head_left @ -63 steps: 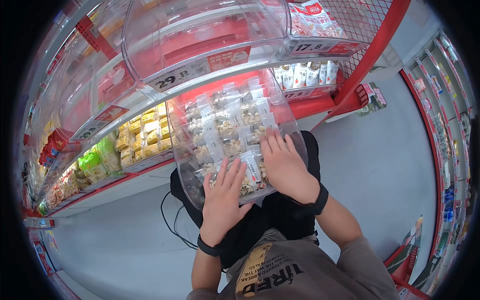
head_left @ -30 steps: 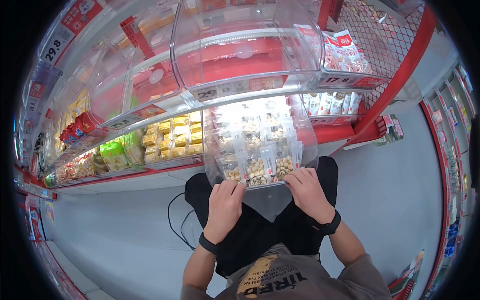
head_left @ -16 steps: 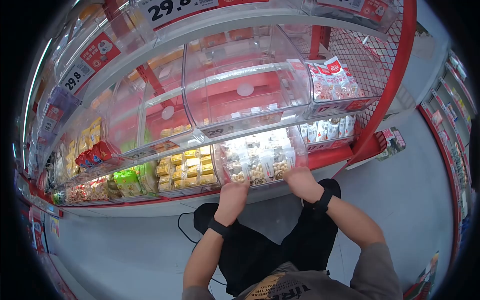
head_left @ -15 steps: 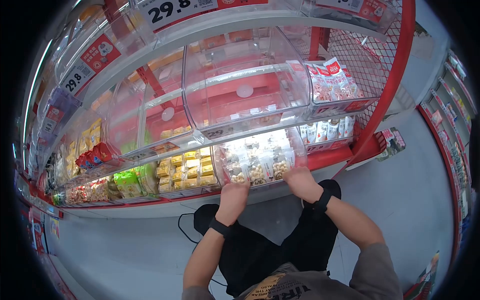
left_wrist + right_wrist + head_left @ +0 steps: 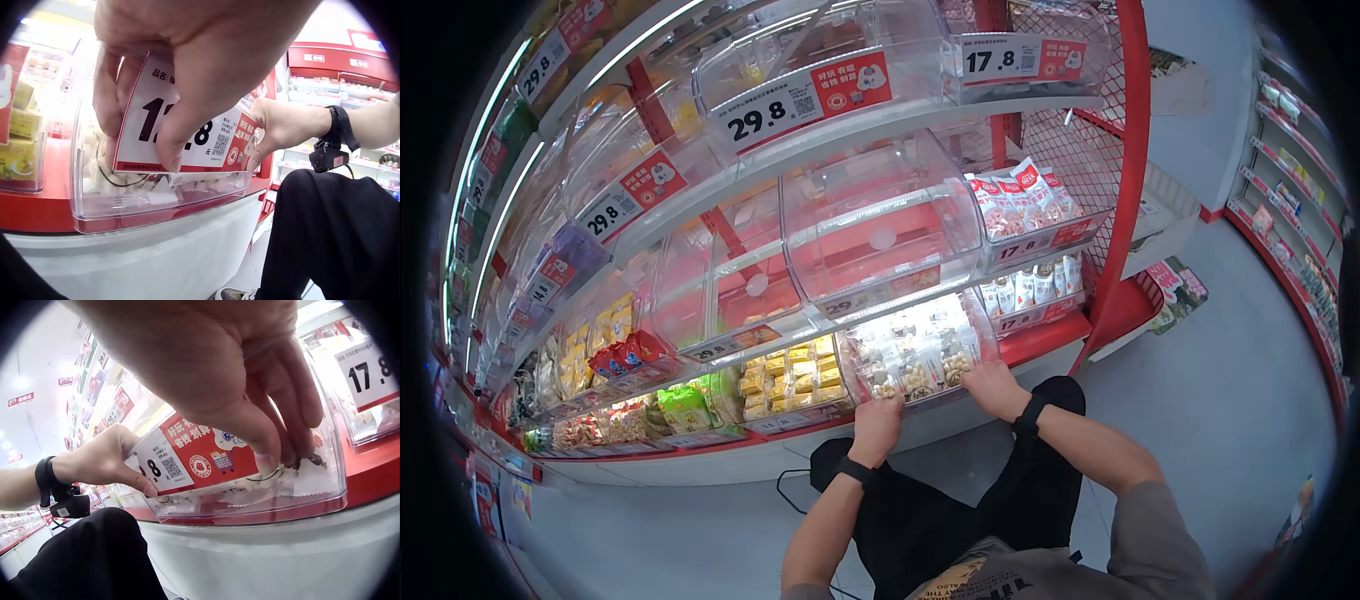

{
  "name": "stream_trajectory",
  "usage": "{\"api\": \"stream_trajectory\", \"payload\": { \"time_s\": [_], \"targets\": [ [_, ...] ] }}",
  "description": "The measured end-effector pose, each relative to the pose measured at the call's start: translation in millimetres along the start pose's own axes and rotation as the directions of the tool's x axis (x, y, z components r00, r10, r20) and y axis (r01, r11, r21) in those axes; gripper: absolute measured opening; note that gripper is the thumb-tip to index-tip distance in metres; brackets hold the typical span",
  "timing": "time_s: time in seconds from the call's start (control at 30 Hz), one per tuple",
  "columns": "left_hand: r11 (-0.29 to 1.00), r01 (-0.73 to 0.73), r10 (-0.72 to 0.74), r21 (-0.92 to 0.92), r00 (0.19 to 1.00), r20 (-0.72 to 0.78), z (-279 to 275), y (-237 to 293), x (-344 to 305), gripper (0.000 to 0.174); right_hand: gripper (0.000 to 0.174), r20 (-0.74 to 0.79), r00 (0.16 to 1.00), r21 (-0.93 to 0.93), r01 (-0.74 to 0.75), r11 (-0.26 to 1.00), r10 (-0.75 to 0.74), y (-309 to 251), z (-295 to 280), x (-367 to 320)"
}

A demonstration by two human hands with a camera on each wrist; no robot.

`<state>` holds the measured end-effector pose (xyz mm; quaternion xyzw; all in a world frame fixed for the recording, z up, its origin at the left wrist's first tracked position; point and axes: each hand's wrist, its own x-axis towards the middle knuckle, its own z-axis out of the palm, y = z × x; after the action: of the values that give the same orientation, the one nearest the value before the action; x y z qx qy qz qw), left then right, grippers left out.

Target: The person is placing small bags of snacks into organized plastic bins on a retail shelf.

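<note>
In the head view, a clear plastic bin (image 5: 986,350) of small clear-and-white packets (image 5: 918,352) with pale round pieces sits on the lowest shelf. My left hand (image 5: 876,428) grips the left part of its front wall, my right hand (image 5: 996,388) the right part. Up close in the left wrist view, the left thumb (image 5: 172,140) presses the front of a white-and-red price label (image 5: 219,147), and the fingers reach over the rim inside. The right wrist view shows the right thumb (image 5: 259,447) on the label's red end, with the fingers behind the wall.
Left of the bin stands a bin of yellow packets (image 5: 795,380), to the right white packets (image 5: 1032,288). Above hangs a shelf with clear bins (image 5: 880,235). A red mesh end frame (image 5: 1125,150) rises on the right. My bent knees (image 5: 1055,410) flank the bin's front.
My hands have gone from lying flat on the packets to gripping the bin's front wall. The bin has slid away from my lap into the shelf. The head view has tilted upward.
</note>
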<state>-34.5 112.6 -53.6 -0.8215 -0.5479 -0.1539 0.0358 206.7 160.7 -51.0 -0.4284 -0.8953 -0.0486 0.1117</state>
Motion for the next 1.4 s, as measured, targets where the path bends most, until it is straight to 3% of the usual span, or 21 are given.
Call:
{"api": "stream_trajectory", "payload": {
  "time_s": [0.23, 0.4, 0.6, 0.63, 0.83, 0.93, 1.07, 1.17, 1.33, 1.4],
  "targets": [
    [1.0, 0.011, -0.012, 0.021, 0.999, 0.042, -10.9, -9.4, 8.6, 0.011, 0.006, -0.073, 0.997, 0.111, 0.032, 0.993, -0.024, 1.9, -7.0, 9.6],
    [0.992, 0.093, -0.107, 0.085, 0.979, 0.175, -15.6, -18.3, 39.5, 0.014, 0.01, 0.082, 0.996, 0.103, 0.014, 0.995, -0.023, 26.6, 3.7, 46.2],
    [0.972, 0.186, -0.219, 0.14, 0.935, 0.279, -3.0, -21.0, 61.3, 0.015, 0.012, 0.021, 1.0, 0.091, 0.006, 0.996, -0.008, 37.8, 19.3, 56.2],
    [0.967, 0.216, -0.247, 0.132, 0.922, 0.297, -1.6, -21.1, 61.6, 0.022, 0.012, 0.024, 1.0, 0.085, -0.003, 0.996, 0.001, 36.9, 18.6, 55.4],
    [0.956, 0.229, -0.275, 0.182, 0.914, 0.297, -1.1, -16.4, 56.1, 0.024, 0.012, 0.104, 0.995, 0.06, -0.013, 0.998, 0.006, 30.4, 11.9, 52.1],
    [0.974, 0.188, -0.219, 0.128, 0.926, 0.307, -11.4, -7.5, 45.8, 0.026, 0.01, 0.219, 0.975, 0.047, -0.036, 0.998, 0.025, 21.6, -2.9, 43.8],
    [0.993, 0.112, -0.118, 0.041, 0.979, 0.166, -10.3, -11.4, 33.2, 0.033, 0.01, 0.201, 0.977, 0.08, -0.085, 0.993, 0.068, 18.2, -2.1, 39.5],
    [0.985, 0.163, -0.172, 0.058, 0.962, 0.211, -11.8, -9.1, 35.0, 0.034, 0.01, 0.15, 0.987, 0.079, -0.065, 0.995, 0.052, 17.3, -6.5, 36.7],
    [0.993, 0.106, -0.116, 0.058, 0.971, 0.208, -15.8, -9.2, 33.9, 0.052, 0.015, 0.249, 0.966, 0.093, -0.089, 0.992, 0.063, 17.3, -9.7, 39.3],
    [0.99, 0.132, -0.142, 0.055, 0.954, 0.263, -17.8, -7.7, 35.7, 0.052, 0.019, 0.208, 0.977, 0.139, -0.066, 0.988, 0.036, 19.3, -8.4, 36.3]
  ]
}}
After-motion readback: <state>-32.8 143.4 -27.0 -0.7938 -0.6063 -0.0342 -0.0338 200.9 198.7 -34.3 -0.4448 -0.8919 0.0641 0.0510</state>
